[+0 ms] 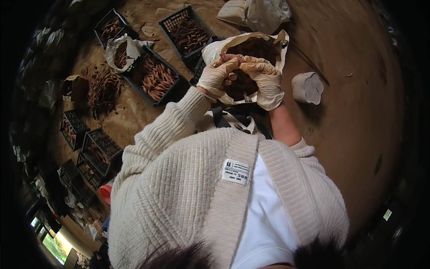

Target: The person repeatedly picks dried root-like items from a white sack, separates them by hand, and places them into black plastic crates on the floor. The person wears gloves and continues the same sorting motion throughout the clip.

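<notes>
Over the mouth of a white woven sack (213, 48), my left hand (216, 75) and my right hand (267, 79) meet, both in pale thin gloves. Between their fingers is a reddish root tuber, apparently a sweet potato (230, 58), partly covered by the gloves. My left hand grips its left part, and the fingers of my right hand close on the other side. Dark, shadowed roots (257, 47) lie inside the sack beneath my hands. Some of the sack's contents are too dim to make out.
A black plastic crate (147, 84) of reddish roots stands left of the sack, with another crate (188, 33) behind. A heap of roots (104, 90) lies on the dirt floor. To the right is a white container (307, 88); full white bags (265, 15) stand at the back.
</notes>
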Available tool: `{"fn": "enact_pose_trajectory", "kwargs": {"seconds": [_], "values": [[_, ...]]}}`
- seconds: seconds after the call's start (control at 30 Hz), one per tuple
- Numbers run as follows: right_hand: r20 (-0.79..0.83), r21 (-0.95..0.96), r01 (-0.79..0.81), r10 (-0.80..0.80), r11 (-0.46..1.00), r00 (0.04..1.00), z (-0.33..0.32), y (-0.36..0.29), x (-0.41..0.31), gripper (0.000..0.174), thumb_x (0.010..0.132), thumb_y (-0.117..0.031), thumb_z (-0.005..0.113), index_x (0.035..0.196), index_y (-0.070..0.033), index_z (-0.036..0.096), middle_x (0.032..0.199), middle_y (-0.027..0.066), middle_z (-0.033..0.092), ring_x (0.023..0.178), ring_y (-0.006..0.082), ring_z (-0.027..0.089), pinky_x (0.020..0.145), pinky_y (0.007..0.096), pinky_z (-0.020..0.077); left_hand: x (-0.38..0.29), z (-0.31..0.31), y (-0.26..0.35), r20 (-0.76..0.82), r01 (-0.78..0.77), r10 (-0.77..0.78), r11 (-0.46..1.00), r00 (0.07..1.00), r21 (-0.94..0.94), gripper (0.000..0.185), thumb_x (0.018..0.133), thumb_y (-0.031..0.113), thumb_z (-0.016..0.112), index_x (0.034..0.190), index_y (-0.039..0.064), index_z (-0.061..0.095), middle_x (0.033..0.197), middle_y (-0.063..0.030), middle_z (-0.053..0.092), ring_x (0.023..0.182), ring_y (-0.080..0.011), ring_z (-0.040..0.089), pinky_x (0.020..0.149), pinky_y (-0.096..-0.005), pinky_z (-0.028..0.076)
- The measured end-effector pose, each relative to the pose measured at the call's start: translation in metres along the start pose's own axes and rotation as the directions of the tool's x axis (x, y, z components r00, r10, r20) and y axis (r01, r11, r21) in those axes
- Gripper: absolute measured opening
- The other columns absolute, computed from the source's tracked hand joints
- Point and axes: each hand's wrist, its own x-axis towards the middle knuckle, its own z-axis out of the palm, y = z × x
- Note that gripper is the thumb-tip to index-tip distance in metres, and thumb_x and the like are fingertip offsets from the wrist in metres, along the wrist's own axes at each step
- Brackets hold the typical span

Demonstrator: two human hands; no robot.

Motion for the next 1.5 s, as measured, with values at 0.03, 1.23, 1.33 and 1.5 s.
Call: {"fn": "enact_pose_trajectory", "kwargs": {"seconds": [0.03,1.23,1.33,1.5], "values": [[0.017,-0.012,0.047,-0.046,0.999,0.999,0.003,-0.001,-0.001,0.014,0.075,0.009,0.07,0.084,-0.003,0.071,0.094,0.0059,0.068,0.088,0.0146,0.063,0.084,0.0293,0.0514,-0.001,-0.001,0.0,0.007,-0.007,0.007,1.0,1.0,0.007,0.015,0.086,0.016,0.07,0.098,0.01,0.065,0.085,0.0018,0.066,0.059,-0.0059,0.055,0.044,-0.0153,0.037],[0.163,-0.068,-0.181,0.19,0.981,0.968,-0.007,-0.02,0.025,0.022,0.089,-0.016,0.065,0.107,-0.004,0.067,0.089,-0.0016,0.066,0.066,0.0039,0.053,0.061,0.0168,0.0429,0.006,-0.007,0.004,0.277,-0.012,-0.038,0.984,0.96,0.178,0.028,0.092,0.017,0.061,0.117,0.006,0.058,0.093,-0.0053,0.066,0.053,-0.0038,0.047,0.045,-0.016,0.037],[0.148,-0.088,-0.186,0.197,0.979,0.969,-0.002,-0.015,0.025,0.02,0.092,-0.017,0.062,0.102,-0.001,0.067,0.078,0.0002,0.066,0.061,0.0041,0.053,0.056,0.0188,0.0428,0.005,-0.008,0.003,0.292,-0.009,-0.056,0.977,0.955,0.215,0.028,0.091,0.022,0.063,0.115,0.008,0.06,0.089,-0.0027,0.066,0.055,-0.0024,0.047,0.045,-0.0151,0.035],[0.047,-0.168,-0.019,0.027,0.986,0.999,-0.001,0.003,0.025,0.018,0.093,-0.016,0.059,0.097,0.0,0.067,0.079,0.0001,0.065,0.06,0.0051,0.054,0.055,0.018,0.044,0.003,-0.009,0.003,0.359,0.009,-0.069,0.986,0.931,0.166,0.029,0.091,0.025,0.064,0.115,0.009,0.06,0.088,-0.0013,0.066,0.054,-0.0017,0.046,0.045,-0.0148,0.033]]}}
